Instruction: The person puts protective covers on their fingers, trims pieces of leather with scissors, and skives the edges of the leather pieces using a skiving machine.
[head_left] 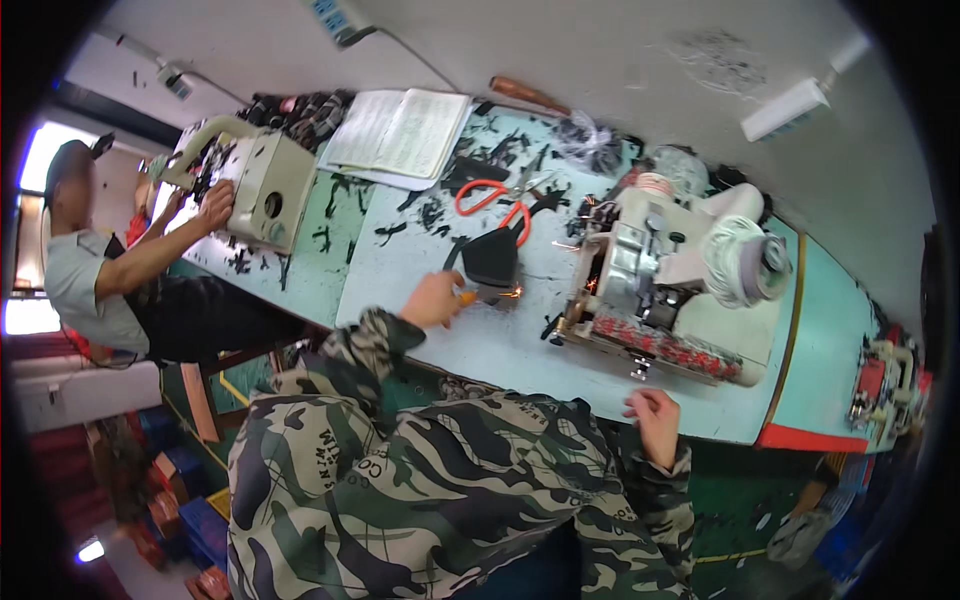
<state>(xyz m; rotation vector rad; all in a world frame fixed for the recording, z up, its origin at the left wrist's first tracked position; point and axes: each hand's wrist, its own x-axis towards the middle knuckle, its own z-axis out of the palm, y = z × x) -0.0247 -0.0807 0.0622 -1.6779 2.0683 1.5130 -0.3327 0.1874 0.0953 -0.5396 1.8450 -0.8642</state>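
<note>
My left hand (pixel 433 301) is closed on a small orange-handled tool (pixel 467 297), low over the table. The fingers cover most of it, so its exact kind does not show. Just beyond lies a black flat-sided piece (pixel 491 258) with a strap-like strip at its side. Red-handled scissors (pixel 496 200) rest behind that piece, their blades pointing away to the right. At the table's front edge, below the sewing machine, my right hand (pixel 655 425) hangs with its fingers loosely bent and apart, nothing visible in them.
A cream sewing machine (pixel 650 270) with a white thread cone (pixel 738 262) stands right of centre. Black scraps (pixel 432 212) litter the table around an open notebook (pixel 400 135). At left, a person (pixel 85 260) works at another machine (pixel 262 190). A wooden-handled tool (pixel 527 95) lies by the wall.
</note>
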